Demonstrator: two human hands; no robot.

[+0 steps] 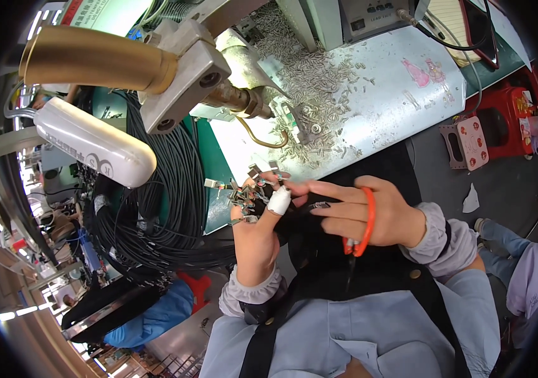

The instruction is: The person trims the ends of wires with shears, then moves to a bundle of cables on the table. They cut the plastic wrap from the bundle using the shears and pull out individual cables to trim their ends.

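Note:
My left hand is closed around a bunch of small metal plug connectors with bits of green board and coloured wire. White tape covers one of its digits. Just to its right, my right hand reaches across, fingertips close to the bunch. Hooked over that hand is an orange-red handled cutting tool, its dark tip pointing down toward my apron. Whether the right fingertips also pinch a connector is hard to see.
A pale worktop carries many scattered small metal pieces. Above left are a machine head and a white lamp. Coiled black cables hang at left. A red stool and another person's sleeve are at right.

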